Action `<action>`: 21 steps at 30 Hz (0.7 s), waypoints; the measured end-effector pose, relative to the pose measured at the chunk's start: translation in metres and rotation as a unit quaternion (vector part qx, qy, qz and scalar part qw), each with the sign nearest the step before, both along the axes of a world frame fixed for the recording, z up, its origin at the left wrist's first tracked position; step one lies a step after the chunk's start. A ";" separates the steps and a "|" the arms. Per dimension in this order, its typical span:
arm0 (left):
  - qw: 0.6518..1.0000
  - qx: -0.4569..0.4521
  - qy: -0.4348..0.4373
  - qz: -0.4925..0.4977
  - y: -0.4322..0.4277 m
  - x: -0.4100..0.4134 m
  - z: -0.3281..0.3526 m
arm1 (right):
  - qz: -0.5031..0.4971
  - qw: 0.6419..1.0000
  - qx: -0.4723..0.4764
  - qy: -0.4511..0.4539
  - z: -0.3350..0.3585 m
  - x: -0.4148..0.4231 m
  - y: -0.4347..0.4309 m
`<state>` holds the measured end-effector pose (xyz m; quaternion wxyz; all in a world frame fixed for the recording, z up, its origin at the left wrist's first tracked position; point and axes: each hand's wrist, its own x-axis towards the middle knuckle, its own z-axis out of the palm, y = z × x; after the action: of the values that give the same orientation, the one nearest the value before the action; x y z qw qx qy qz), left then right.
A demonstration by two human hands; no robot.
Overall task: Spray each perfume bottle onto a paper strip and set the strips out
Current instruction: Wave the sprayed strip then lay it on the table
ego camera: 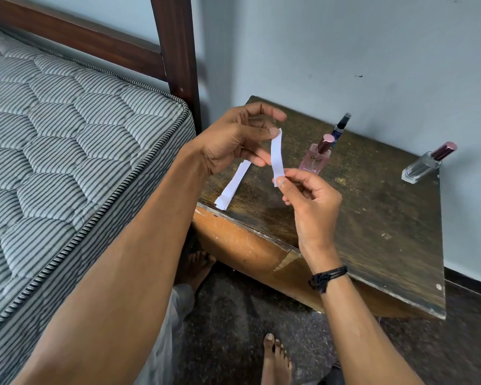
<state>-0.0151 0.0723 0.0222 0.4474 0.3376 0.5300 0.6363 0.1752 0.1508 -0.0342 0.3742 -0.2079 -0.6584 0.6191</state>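
Note:
Both hands hold one white paper strip [276, 155] above the dark wooden table [372, 218]. My left hand [233, 137] pinches its top end and my right hand [308, 195] pinches its bottom end. A small stack of white paper strips [233, 187] lies at the table's left front corner. Three perfume bottles stand on the table with caps on: a pink bottle [315, 159] just behind the held strip, a thin dark bottle [340, 127] behind it, and a clear bottle [425, 166] with a mauve cap at the right near the wall.
A bed with a striped mattress [67, 148] and a dark wooden post [175, 51] stands at the left, close to the table. The pale wall runs behind the table. My bare feet [275, 359] rest on the speckled floor below.

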 end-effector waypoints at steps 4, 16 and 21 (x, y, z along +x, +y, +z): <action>1.000 0.005 -0.011 0.005 0.000 -0.001 -0.001 | -0.002 1.000 -0.001 -0.010 -0.001 0.000 0.000; 0.997 0.031 -0.004 0.065 0.000 -0.005 0.000 | 0.002 1.000 0.003 -0.011 -0.004 -0.001 0.000; 0.996 0.031 0.003 0.084 0.000 -0.004 0.000 | 0.000 1.000 0.015 -0.015 -0.004 -0.001 0.000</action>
<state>-0.0196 0.0723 0.0222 0.3798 0.3073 0.5377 0.6872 0.1743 0.1505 -0.0384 0.3674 -0.2116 -0.6734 0.6056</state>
